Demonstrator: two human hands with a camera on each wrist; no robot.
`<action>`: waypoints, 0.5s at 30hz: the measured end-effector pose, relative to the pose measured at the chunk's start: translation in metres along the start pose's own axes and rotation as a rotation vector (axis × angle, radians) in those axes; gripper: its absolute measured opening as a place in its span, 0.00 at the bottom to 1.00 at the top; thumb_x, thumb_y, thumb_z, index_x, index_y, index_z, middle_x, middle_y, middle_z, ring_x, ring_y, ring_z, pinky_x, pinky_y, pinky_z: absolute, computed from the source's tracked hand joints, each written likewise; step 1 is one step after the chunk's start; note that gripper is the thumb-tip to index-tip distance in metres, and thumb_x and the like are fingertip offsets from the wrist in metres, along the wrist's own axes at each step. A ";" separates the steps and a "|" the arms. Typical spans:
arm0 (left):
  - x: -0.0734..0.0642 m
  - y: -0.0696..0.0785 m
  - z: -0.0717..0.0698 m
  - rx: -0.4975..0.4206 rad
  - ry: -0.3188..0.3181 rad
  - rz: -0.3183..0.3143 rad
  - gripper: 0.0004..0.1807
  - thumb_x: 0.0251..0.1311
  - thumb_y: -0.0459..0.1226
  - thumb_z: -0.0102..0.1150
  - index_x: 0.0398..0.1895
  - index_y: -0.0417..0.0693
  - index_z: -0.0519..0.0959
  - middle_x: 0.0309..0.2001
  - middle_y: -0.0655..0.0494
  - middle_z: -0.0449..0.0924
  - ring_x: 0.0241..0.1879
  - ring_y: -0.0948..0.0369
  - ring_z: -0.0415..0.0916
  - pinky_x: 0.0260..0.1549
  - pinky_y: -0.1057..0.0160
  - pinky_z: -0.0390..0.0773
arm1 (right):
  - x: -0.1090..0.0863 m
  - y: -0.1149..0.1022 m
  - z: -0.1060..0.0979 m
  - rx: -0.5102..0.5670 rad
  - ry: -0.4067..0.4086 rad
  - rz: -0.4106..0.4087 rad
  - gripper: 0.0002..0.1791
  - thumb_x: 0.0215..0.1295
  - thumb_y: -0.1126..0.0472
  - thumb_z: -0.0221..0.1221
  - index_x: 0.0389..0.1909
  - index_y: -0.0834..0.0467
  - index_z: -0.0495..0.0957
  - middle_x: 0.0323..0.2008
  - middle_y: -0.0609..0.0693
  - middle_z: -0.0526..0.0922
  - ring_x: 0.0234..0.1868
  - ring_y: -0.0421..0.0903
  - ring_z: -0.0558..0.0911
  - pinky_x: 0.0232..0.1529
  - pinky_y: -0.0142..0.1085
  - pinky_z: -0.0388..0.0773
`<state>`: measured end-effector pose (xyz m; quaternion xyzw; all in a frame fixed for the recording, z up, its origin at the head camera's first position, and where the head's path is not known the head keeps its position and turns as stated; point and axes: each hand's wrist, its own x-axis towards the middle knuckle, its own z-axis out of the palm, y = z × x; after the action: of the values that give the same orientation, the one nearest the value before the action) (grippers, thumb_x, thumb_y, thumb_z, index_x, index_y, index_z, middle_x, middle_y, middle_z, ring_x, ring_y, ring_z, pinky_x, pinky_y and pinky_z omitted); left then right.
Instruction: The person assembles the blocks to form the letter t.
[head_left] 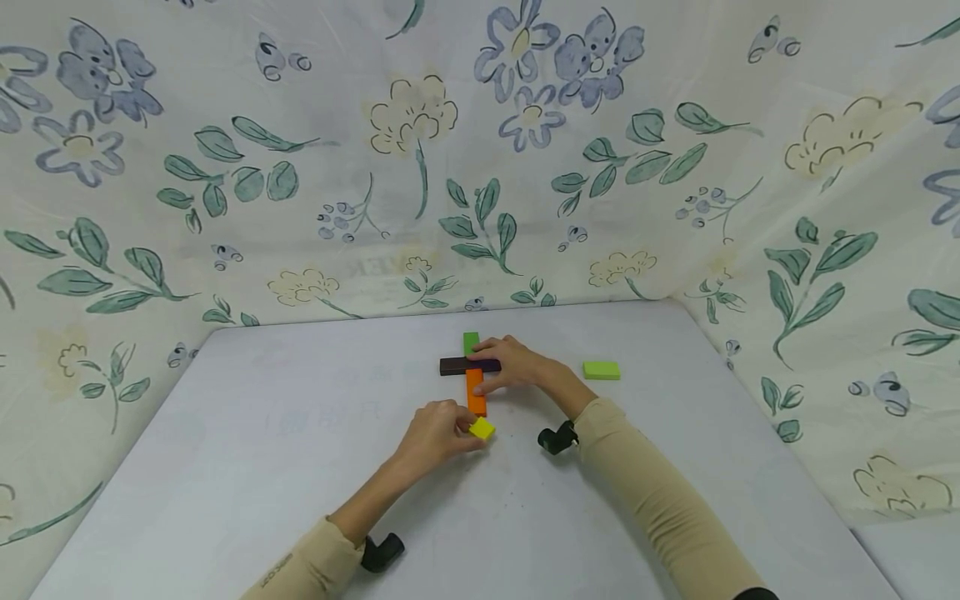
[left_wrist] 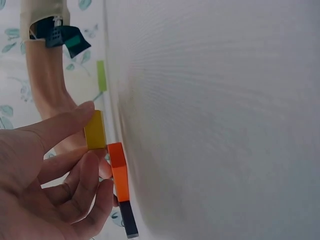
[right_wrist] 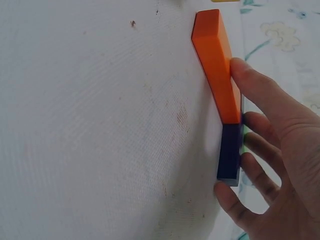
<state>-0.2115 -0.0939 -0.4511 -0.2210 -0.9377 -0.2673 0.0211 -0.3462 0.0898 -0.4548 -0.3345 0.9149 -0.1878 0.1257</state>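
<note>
My left hand pinches a yellow block between thumb and fingers, just off the near end of an orange block. In the left wrist view the yellow block is held close to the orange block. My right hand rests over the laid blocks. In the right wrist view its thumb touches the orange block and its fingers lie along the dark block. The dark block lies crosswise between the orange block and a green block, which the fingers partly cover.
A light green block lies apart, to the right on the white table. A flowered cloth rises behind the table's back edge. Black wrist cameras stick out at both sleeves.
</note>
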 end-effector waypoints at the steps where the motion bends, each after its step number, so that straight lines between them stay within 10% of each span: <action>1: 0.001 0.000 0.000 0.002 0.001 0.001 0.17 0.45 0.45 0.77 0.36 0.45 0.89 0.29 0.57 0.86 0.27 0.66 0.77 0.29 0.73 0.76 | 0.000 0.000 0.000 0.001 -0.001 0.000 0.39 0.57 0.39 0.67 0.69 0.48 0.70 0.73 0.49 0.64 0.70 0.55 0.63 0.71 0.50 0.63; 15: 0.005 0.000 0.006 0.009 0.001 -0.002 0.16 0.44 0.43 0.78 0.34 0.43 0.89 0.27 0.55 0.85 0.26 0.65 0.78 0.29 0.71 0.79 | -0.001 -0.001 -0.001 0.012 -0.005 0.008 0.40 0.56 0.40 0.67 0.69 0.48 0.70 0.74 0.50 0.63 0.70 0.56 0.62 0.71 0.52 0.62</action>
<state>-0.2155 -0.0892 -0.4553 -0.2199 -0.9391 -0.2631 0.0221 -0.3453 0.0900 -0.4531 -0.3306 0.9147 -0.1920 0.1309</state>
